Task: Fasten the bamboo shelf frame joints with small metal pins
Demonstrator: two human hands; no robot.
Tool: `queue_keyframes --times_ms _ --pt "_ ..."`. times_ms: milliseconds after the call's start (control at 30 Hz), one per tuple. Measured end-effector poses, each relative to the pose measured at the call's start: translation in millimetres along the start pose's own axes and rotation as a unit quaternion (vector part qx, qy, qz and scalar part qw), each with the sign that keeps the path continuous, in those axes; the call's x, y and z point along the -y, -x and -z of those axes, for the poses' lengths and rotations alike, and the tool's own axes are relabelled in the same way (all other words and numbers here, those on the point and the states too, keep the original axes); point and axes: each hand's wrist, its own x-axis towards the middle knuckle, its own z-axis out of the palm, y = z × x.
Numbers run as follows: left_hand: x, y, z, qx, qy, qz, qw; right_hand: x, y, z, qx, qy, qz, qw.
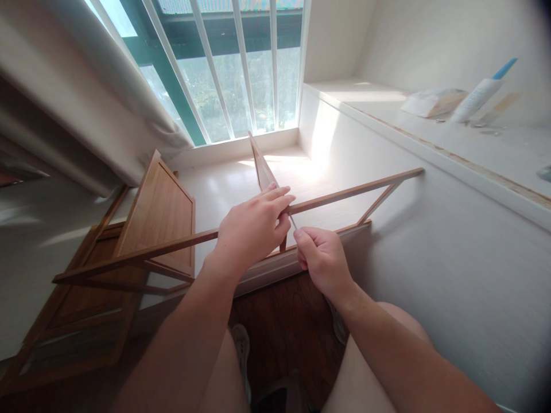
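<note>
A long thin wooden rail (353, 190) of a furniture frame runs across the middle of the view, joined to an upright wooden panel (261, 163). My left hand (252, 229) lies over the rail at that joint, fingers curled on it. My right hand (322, 258) sits just below and right of it, closed in a pinch on a thin metal tool (293, 221), perhaps a hex key, whose tip points up at the joint.
A brown wooden panel (161, 215) and more frame parts (77, 327) lie at the left. A white ledge (430, 132) on the right carries a white tube (477, 97) and a packet (430, 103). Barred window (241, 74) ahead, curtain (64, 103) at left. My knees and dark floor are below.
</note>
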Motion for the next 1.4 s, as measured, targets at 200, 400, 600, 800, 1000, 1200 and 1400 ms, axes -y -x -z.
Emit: queue_keyframes --times_ms 200,400,600,800,1000,1200,1400 --pt "-0.8 -0.7 0.6 0.001 0.005 0.004 1.000 0.0 0.4 0.7 -0.009 0.017 0.008 1.000" --pt "-1.0 -1.3 0.9 0.004 0.012 0.007 1.000 -3.4 1.3 -2.4 -0.006 -0.032 -0.006 0.999" --pt "-1.7 -1.0 0.8 0.003 0.016 0.007 1.000 -4.9 1.8 -4.5 0.007 -0.118 -0.033 0.992" --pt "-0.9 -0.9 1.7 0.003 0.016 0.006 1.000 -3.0 0.9 -7.3 0.010 -0.182 -0.052 0.982" --pt "-0.2 -0.2 0.8 0.004 0.018 0.004 1.000 -2.6 -0.2 -7.4 0.014 -0.176 -0.063 0.982" --pt "-0.9 -1.1 1.1 0.006 0.011 0.003 1.000 -1.8 0.8 -3.3 -0.002 -0.054 -0.020 0.998" --pt "-1.9 -1.2 1.1 0.005 0.014 0.009 1.000 -3.4 0.8 -3.7 -0.012 -0.039 -0.013 0.999"
